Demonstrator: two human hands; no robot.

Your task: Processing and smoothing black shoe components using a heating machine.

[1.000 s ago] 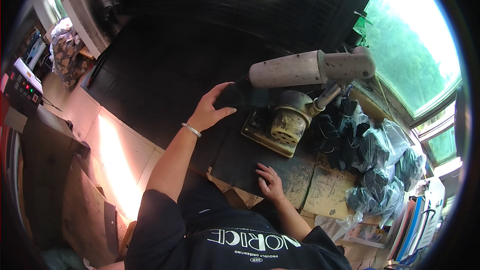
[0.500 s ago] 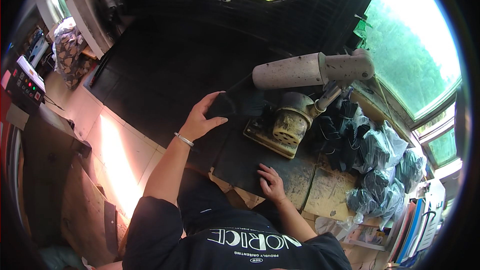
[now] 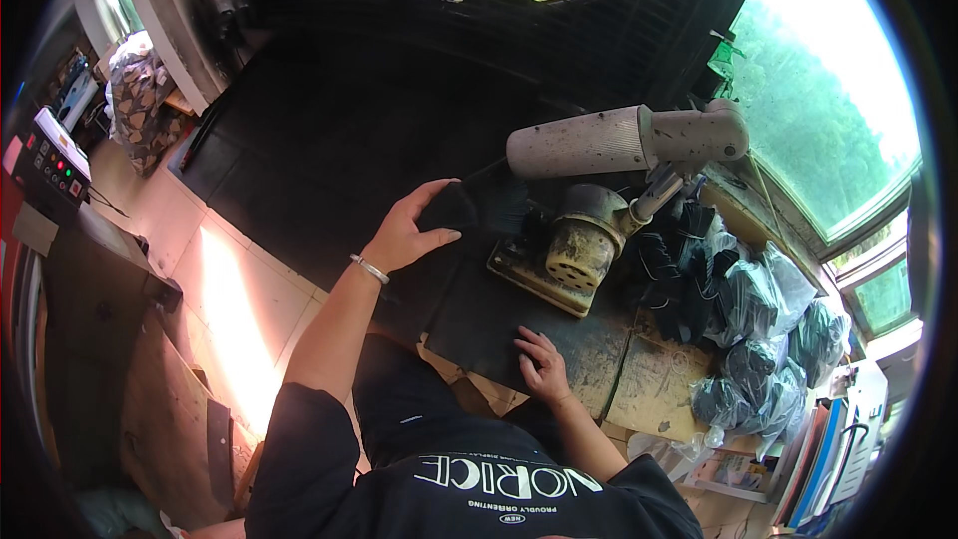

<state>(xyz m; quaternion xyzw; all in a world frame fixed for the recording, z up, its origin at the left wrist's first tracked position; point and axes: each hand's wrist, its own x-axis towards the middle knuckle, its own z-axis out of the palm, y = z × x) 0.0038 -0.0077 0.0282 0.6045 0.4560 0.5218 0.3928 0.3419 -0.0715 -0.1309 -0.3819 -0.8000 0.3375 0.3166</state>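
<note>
Black piece: a small dark item (image 3: 454, 210), soft-looking, lay under the left hand's fingers on the dark bench top, just left of the machine; its outline merged with the black surface and its kind could not be told.
Left hand: the left hand (image 3: 407, 230) reached forward, thumb and fingers curled round the black piece and gripping it; a thin metal bangle (image 3: 367, 269) sat on the wrist.
Right hand: the right hand (image 3: 542, 366) rested palm down on a black sheet (image 3: 499, 324) near the bench edge, fingers spread and flat, closed on nothing.
Machine: a dusty, yellowed machine (image 3: 571, 252) with a perforated round housing stood on a flat base, just right of the black piece.
Duct: a pale ribbed duct (image 3: 584, 144) ran across above the machine and joined a grey elbow (image 3: 699, 135); what it joined behind was lost in shadow.
Bags: clear plastic bags (image 3: 758, 329) of black pieces were heaped at the right; contents too dark to count.
Bench: the bench top (image 3: 329, 140) was near black throughout, detail hard to read.
Control box: a box with coloured buttons (image 3: 50, 165) sat far left, bent by the lens rim.
Window: a bright window (image 3: 828, 90) was washed out.
</note>
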